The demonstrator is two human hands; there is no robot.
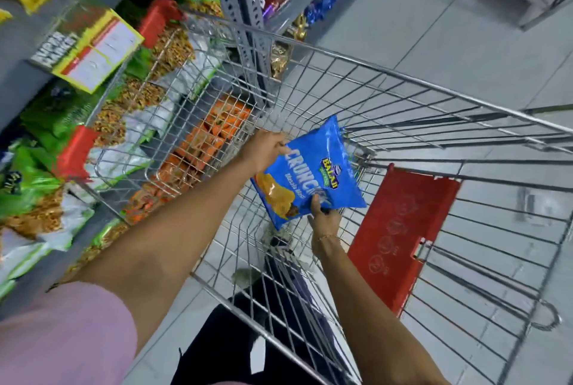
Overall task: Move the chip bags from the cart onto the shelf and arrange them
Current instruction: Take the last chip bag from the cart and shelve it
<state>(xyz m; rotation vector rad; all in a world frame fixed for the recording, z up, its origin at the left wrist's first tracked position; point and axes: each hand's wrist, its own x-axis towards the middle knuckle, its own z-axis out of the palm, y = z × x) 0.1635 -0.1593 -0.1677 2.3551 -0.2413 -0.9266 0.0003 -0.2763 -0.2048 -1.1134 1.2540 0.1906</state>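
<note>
A blue chip bag hangs inside the wire cart, above its floor. My left hand pinches the bag's upper left edge. My right hand grips its lower edge from below. The cart's basket shows no other bag. The grey shelf stands along the left, its tiers full of green, white and orange snack packs.
A red flap of the child seat lies on the cart's near right side. Red corner guards mark the cart's left rim against the shelf. A yellow label hangs from the shelf edge. Grey tiled floor stretches to the right.
</note>
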